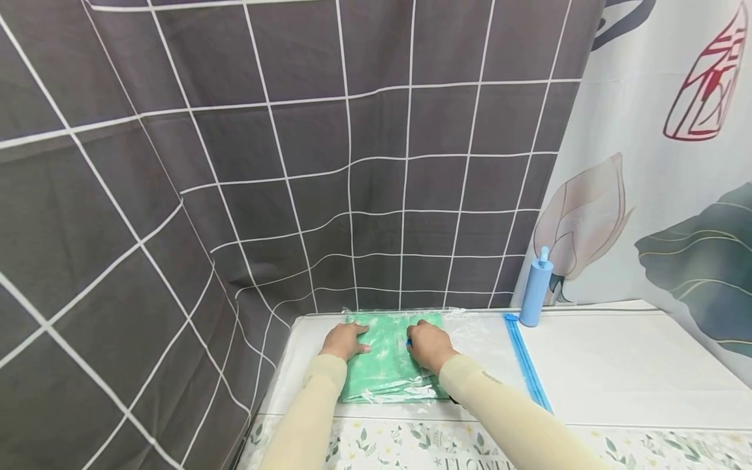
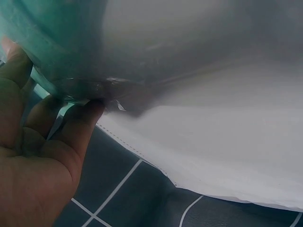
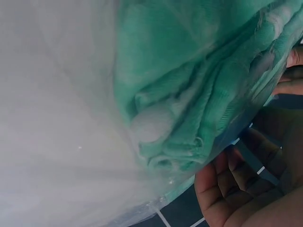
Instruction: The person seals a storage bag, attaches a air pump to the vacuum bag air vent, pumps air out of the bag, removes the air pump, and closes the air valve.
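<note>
Folded green cloth point(image 1: 382, 356) lies inside a clear plastic storage bag point(image 1: 478, 336) on the white surface. My left hand point(image 1: 342, 341) rests at the bag's left side, thumb and forefinger apart on it. In the left wrist view, fingertips of the left hand point(image 2: 42, 142) touch the film near the bag's edge. My right hand point(image 1: 427, 346) is over the cloth's right part, fingers curled, with a small blue piece point(image 1: 408, 341) showing at their tips. In the right wrist view, the right hand point(image 3: 236, 189) has bent fingers by the bag's edge; what they grip is mostly hidden.
A blue zip strip point(image 1: 529, 365) runs along the bag's right end. Behind it stands a blue hand pump point(image 1: 536, 287). A dark gridded cloth point(image 1: 376, 189) hangs at the back and left, a printed curtain point(image 1: 605, 261) at the right. Floral cloth point(image 1: 405, 440) covers the front edge.
</note>
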Available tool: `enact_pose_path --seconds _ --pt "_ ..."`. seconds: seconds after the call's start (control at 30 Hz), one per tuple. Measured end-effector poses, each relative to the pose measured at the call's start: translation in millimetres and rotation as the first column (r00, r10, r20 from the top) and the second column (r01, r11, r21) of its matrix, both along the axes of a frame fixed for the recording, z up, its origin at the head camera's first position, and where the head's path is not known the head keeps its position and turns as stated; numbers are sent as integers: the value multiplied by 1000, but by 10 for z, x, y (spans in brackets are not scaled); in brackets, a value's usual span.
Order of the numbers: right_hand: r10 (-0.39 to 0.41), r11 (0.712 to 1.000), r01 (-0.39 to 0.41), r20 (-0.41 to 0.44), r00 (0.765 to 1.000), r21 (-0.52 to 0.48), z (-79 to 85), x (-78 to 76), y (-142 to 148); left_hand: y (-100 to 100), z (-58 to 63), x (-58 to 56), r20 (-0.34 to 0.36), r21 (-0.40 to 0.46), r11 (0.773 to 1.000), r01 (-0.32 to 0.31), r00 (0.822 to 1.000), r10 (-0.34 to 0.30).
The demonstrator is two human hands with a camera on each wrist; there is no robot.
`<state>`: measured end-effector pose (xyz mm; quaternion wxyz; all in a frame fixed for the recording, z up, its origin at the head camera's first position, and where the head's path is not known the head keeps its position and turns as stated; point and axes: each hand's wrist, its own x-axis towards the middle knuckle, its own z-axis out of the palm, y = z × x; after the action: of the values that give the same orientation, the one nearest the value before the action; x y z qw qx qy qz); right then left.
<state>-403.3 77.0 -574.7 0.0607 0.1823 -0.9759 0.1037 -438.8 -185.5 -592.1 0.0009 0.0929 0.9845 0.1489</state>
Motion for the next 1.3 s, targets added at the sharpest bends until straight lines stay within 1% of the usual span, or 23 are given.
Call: enact_pose_path --seconds 0.17,0.2,0.23,0.27,0.3,0.33,0.47,0.5,0.53,0.57,0.73,0.8,0.97,1.07,1.3 --pt "-6 1000 6 27 1000 3 -12 -17 -6 1 -13 -10 6 8 1000 -10 1000 10" --pt "-10 1000 10 33 999 2 17 1 -19 2 -16 -11 5 7 1000 -10 1000 10" --pt "-11 1000 11 27 1000 2 9 -2 -15 0 -21 -13 5 6 1000 -11 1000 11" --pt "-13 1000 13 25 1000 0 38 25 -22 -1 -25 -15 5 6 1000 -11 1000 11" --pt "-7 1000 7 6 1000 4 45 41 -21 -2 -28 -16 5 6 1000 -12 1000 12" --pt "-8 1000 8 4 1000 0 94 83 -28 -4 -30 -16 5 7 1000 -12 1000 12" --pt "-25 1000 25 32 999 -4 394 306 -89 -4 -25 -10 4 14 1000 -10 1000 10" --pt "-28 1000 28 34 999 -2 429 332 -98 -4 -24 -7 3 14 1000 -9 1000 9" --pt "-29 1000 29 25 999 -3 449 350 -107 -4 -22 -6 1 13 1000 -7 1000 7" --pt "-27 1000 27 2 1000 1 415 334 -103 -3 -22 -6 1 11 1000 -4 1000 4" --pt "-66 998 66 18 998 -24 442 330 -105 -6 -16 -6 -6 6 1000 2 1000 -2" --pt "-111 993 114 87 990 -39 592 404 -125 -4 -9 -2 -8 12 1000 2 1000 -2" --pt "-155 986 160 101 983 -39 633 450 -115 6 10 18 -12 24 1000 -1 1000 1" --pt "-152 986 157 88 984 -51 560 407 -101 12 21 29 -12 14 1000 -3 1000 3" --pt "-97 995 97 -3 995 -5 -171 -112 12 14 31 45 -2 21 1000 -5 1000 5"
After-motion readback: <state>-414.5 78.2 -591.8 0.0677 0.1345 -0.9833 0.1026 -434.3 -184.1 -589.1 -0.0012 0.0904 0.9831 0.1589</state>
